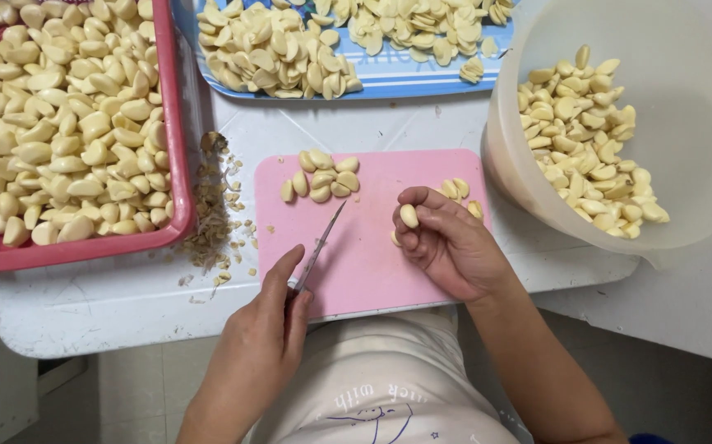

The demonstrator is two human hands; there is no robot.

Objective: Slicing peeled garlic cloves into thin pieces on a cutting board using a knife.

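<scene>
My left hand (267, 329) grips a small knife (320, 247) whose thin blade points up and right over a pink cutting board (372, 255). My right hand (448, 243) is curled over the board's right side and pinches a peeled garlic clove (409, 215) between thumb and fingers. A small pile of cloves (321, 181) lies at the board's top left. A few more cloves (457, 190) lie just beyond my right fingers.
A red basket (177, 140) heaped with peeled garlic stands at the left. A blue tray (389, 78) of halved cloves lies at the back. A translucent white tub (685, 123) with cloves sits at the right. Garlic trimmings (212, 214) are scattered beside the board.
</scene>
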